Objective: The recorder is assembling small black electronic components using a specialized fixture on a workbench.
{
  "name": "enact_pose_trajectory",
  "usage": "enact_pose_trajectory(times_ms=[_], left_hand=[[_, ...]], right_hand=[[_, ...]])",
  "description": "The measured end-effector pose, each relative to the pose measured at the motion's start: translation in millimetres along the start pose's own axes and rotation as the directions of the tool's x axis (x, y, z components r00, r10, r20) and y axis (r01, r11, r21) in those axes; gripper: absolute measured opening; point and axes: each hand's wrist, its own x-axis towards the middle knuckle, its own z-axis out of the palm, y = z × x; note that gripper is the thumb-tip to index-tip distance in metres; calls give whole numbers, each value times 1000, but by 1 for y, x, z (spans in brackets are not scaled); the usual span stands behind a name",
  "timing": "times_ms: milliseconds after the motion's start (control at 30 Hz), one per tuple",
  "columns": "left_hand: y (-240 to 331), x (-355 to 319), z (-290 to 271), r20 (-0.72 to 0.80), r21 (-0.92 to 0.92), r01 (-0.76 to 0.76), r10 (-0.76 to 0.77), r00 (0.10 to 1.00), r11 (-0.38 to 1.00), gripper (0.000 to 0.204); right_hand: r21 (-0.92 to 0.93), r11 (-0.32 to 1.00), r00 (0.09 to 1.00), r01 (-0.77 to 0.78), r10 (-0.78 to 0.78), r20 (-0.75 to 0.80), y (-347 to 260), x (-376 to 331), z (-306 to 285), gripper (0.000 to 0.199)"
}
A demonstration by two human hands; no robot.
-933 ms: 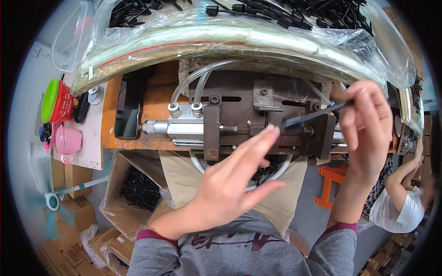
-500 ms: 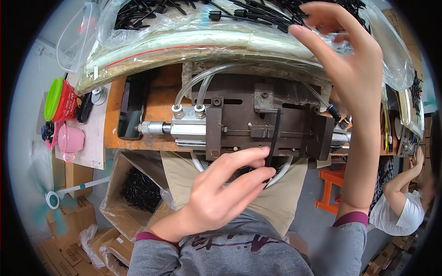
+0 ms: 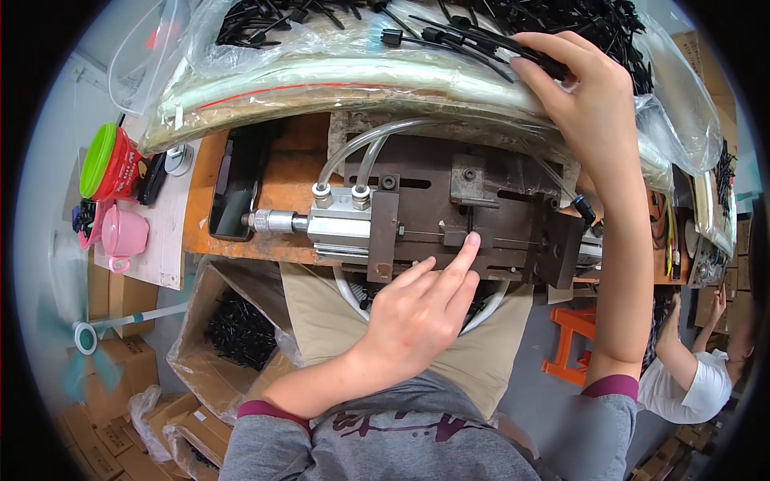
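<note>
My left hand [image 3: 425,313] is over the front of a dark metal clamping fixture [image 3: 425,172]. Its index finger is stretched out, the tip on a thin black plastic rod [image 3: 471,217] that lies across the fixture's middle block. The other fingers are apart and hold nothing. Up at the back right, my right hand [image 3: 589,96] pinches thin black plastic stems with wider ribbed heads [image 3: 449,38] between thumb and fingers, at the edge of a heap of such pieces [image 3: 593,28]. How many it grips is hidden.
Clear air hoses [image 3: 353,148] arch from a silver cylinder [image 3: 341,227] at the fixture's left. A black tray [image 3: 234,188], red tub [image 3: 120,164] and pink cup [image 3: 124,231] stand further left. Below is an open carton of black pieces [image 3: 241,329]. Another person [image 3: 690,377] sits far right.
My left hand has shifted from holding the black rod's near end to resting its index fingertip on it; the rod now lies lower in the fixture. My right hand has closed on black stems.
</note>
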Motion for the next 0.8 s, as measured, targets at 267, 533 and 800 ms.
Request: enact_pose_trajectory(times_ms=[267, 533, 800], left_hand=[[-1, -3, 2, 34, 30, -4, 3, 999, 1000, 27], [10, 16, -18, -207, -227, -15, -33, 978, 974, 39], [10, 29, -25, -337, -335, -61, -59, 940, 940, 37]], right_hand=[[315, 925, 977, -213, 200, 74, 15, -5, -29, 25], [579, 684, 865, -443, 497, 75, -68, -77, -49, 22], [743, 443, 833, -501, 479, 276, -100, -138, -37, 29]])
